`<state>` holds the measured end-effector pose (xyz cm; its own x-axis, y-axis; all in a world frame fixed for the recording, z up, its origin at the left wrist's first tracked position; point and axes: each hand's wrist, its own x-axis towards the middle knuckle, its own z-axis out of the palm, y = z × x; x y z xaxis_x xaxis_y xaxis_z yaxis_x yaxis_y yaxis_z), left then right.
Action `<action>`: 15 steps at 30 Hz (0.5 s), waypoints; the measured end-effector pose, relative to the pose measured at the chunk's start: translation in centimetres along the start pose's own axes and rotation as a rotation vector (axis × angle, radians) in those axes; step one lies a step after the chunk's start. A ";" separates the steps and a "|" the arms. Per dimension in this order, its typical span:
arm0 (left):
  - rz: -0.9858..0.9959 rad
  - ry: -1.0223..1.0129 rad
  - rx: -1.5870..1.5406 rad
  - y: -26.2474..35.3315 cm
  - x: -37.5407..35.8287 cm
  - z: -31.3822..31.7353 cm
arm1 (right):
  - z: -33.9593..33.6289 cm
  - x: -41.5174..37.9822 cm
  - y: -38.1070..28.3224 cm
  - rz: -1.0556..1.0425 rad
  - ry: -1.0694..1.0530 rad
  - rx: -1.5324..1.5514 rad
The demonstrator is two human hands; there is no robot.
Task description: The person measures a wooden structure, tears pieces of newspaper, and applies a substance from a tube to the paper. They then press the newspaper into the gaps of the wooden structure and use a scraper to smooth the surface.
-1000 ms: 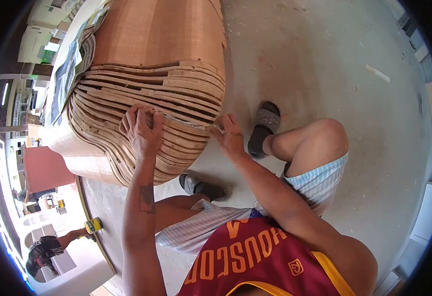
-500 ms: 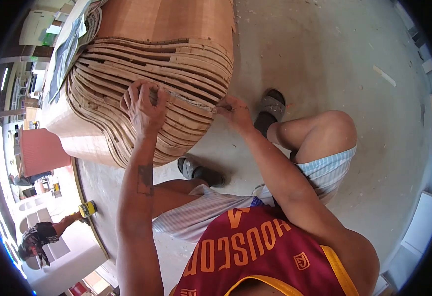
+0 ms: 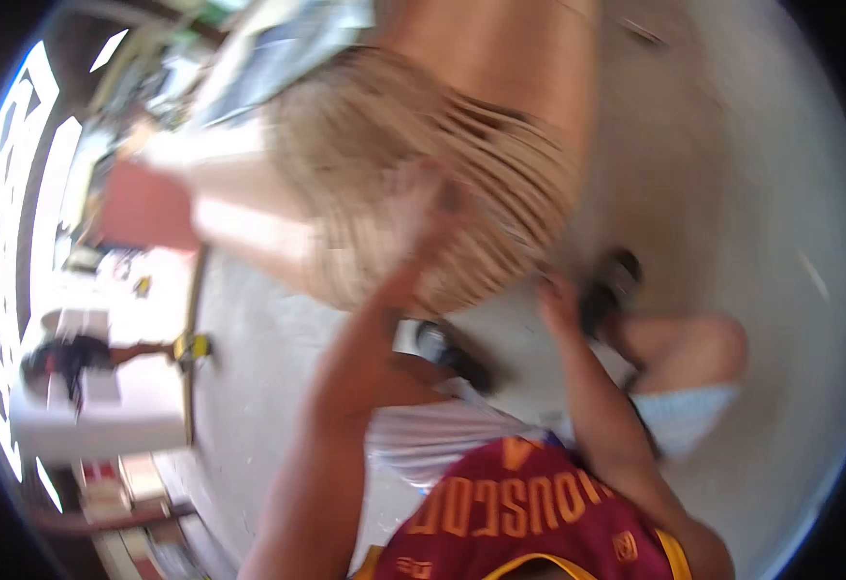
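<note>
At the far left, a co-worker (image 3: 56,360) bends over a white bench (image 3: 94,411), one arm stretched toward a yellow tool (image 3: 191,346) at the bench's edge. Behind them sits a red panel (image 3: 143,205), blurred like everything else here.

Moving right, our left hand (image 3: 421,208) lies against the layered end of the curved plywood stack (image 3: 442,193), a big rounded form of thin bent wood strips resting on the concrete floor (image 3: 732,174). The hand is smeared by motion, so we cannot tell whether our fingers are curled on a strip or only pressing flat on the layers. Our left forearm runs up to it from the bottom middle of the view.

Further right, our right hand (image 3: 558,295) sits at the lower right edge of the same stack, touching or just beside the strip ends; its grip is also too blurred to read. Just beside it is our dark sandal (image 3: 608,285), and another sandal (image 3: 447,350) shows below the stack. Our bent knee in pale striped shorts (image 3: 684,411) lies to the right, and our red jersey (image 3: 519,507) fills the bottom.
</note>
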<state>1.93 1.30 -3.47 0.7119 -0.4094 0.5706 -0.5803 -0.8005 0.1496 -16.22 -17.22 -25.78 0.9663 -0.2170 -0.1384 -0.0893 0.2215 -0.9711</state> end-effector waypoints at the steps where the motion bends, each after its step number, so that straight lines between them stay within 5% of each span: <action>1: -0.058 -0.044 -0.035 1.1 0.1 -2.1 | 0.9 0.0 -0.8 0.019 0.045 -0.043; 2: -0.041 -0.044 0.029 -0.7 -0.5 -0.1 | -0.1 1.0 4.8 0.024 -0.033 0.161; 4: -0.015 0.054 -0.073 1.7 0.7 -2.7 | -0.5 1.4 1.8 -0.115 -0.028 -0.209; 12: -0.037 0.015 -0.073 2.0 1.2 -4.0 | -1.8 1.8 -2.6 -0.183 0.035 -0.650; 15: -0.021 0.020 -0.062 2.0 1.2 -4.4 | -0.2 0.9 -5.5 -0.265 0.083 -0.437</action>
<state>-0.08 1.13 1.09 0.7167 -0.3831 0.5827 -0.5888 -0.7802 0.2112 -14.86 -18.79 -20.62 0.9486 -0.2903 0.1260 0.0466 -0.2655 -0.9630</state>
